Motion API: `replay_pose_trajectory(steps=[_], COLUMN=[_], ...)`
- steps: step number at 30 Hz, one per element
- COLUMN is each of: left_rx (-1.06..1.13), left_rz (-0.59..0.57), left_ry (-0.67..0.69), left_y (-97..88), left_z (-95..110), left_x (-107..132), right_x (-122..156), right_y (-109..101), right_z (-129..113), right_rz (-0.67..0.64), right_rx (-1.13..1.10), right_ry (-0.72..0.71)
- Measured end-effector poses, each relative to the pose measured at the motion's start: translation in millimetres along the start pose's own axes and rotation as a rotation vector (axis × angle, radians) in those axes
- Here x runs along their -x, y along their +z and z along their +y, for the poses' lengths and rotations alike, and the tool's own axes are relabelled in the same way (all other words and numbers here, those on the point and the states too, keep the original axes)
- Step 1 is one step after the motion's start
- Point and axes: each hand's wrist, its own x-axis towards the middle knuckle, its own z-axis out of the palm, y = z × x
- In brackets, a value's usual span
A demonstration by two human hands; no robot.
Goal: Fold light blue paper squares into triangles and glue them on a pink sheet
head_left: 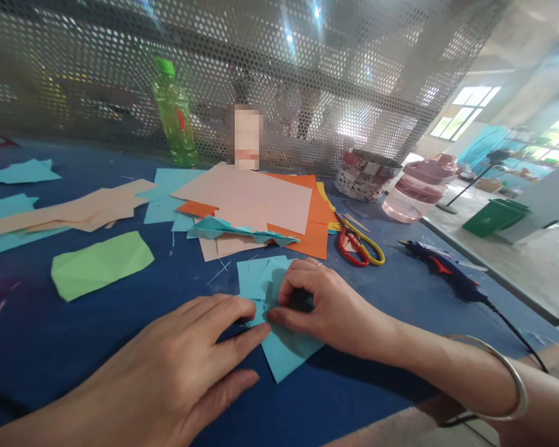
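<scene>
Head cam: blue sheet point(284, 359) is flat on the blue table point(88, 335), front and centre, under both hands. Left hand point(177, 354) is palm down, fingers loosely spread, grasping nothing; index tip is at the sheet's left edge, thumb is off it, over the table. Right hand point(330, 304) is curled on the sheet, thumb tip close to the left fingertips. Can't tell if it's pinching the sheet or just resting; its palm side is in shadow. Bangle point(522, 397) on right forearm.

Just behind the hands: paper pile, with a pink sheet point(261, 198) over orange paper point(317, 239) and a folded blue piece point(223, 228) at its front. Scissors point(356, 242) right of the pile, glue gun point(451, 273) further right, nozzle pointing left, cord toward the near edge. Green sheet point(100, 267) lies left. Back row: green bottle point(173, 115), pot point(366, 180), pink bottle point(417, 192). Mesh point(121, 74) behind.
</scene>
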Motion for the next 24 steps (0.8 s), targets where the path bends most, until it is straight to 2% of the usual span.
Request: replay_pose_trajectory(steps=[4,13,24], left_rx=[0.018,0.054,0.09], left_rz=[0.001,0.034,-0.027], left_ry=[-0.004,0.013,-0.03], left_y=[0.0,-4.2,-3.9], left_z=[-1.1,0.8,1.3], left_x=[0.4,-3.4,1.9], right_x=[0.7,1.0,-0.8], right_y=[-2.8,-15.6,-36.1], right_z=[0.9,10.7,22.1], right_rz=[0.012,-0.051,-0.177], right_rx=[0.015,-0.033,-0.079], right_ry=[0.018,0.02,-0.129])
